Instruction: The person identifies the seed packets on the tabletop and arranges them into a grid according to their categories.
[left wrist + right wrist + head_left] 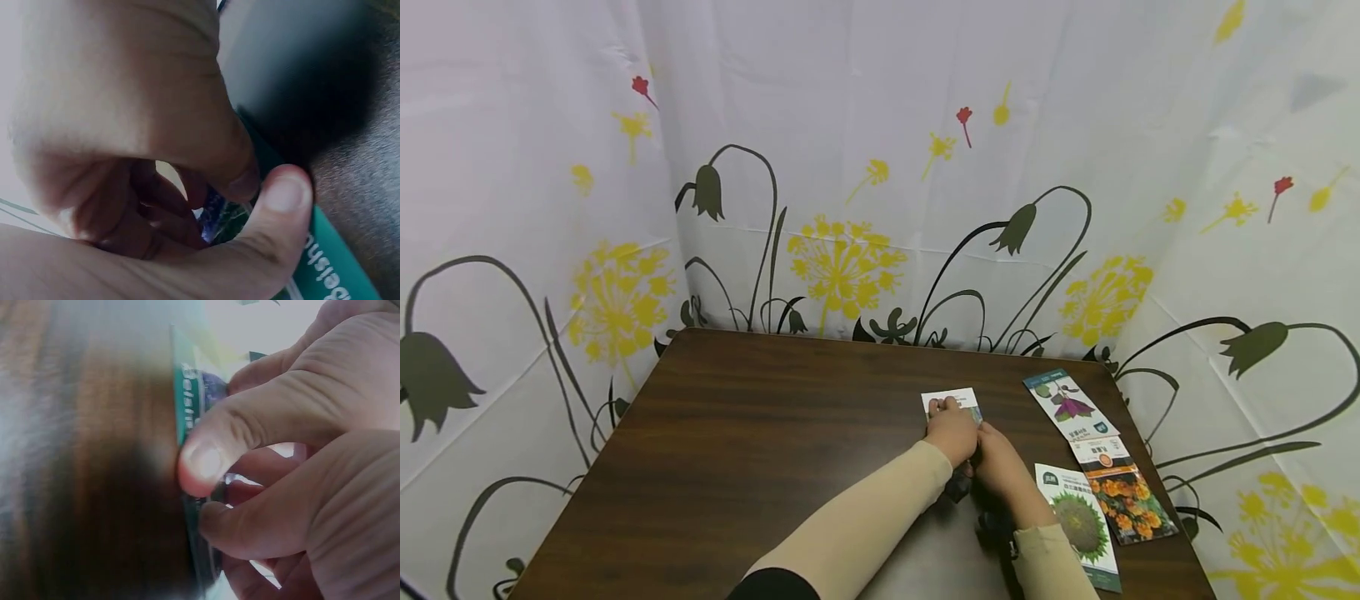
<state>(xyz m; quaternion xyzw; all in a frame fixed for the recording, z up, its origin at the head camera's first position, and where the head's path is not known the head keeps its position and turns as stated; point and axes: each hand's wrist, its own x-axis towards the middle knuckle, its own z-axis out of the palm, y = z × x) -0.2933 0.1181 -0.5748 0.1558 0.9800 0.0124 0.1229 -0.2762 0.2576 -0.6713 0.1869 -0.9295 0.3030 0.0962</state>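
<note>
A seed packet (964, 395), white at its top end with a picture below, lies close over the table in front of both hands. My left hand (952, 435) covers much of it, fingers reaching toward its far end. Beside it, my right hand (998, 460) holds the packet's near right side. In the left wrist view, a thumb and fingers pinch the packet's green lettered strip (337, 265). The right wrist view shows two thumbs close together on that green edge (182, 381), with the other fingers behind the packet. Most of its printed face is hidden.
At the table's right side lie a packet with a purple flower (1067, 407), an orange-flower packet (1123, 492) and a packet with a round green-edged flower head (1078, 525). They adjoin or overlap. A floral curtain (850, 125) hangs behind the brown wooden table (737, 417).
</note>
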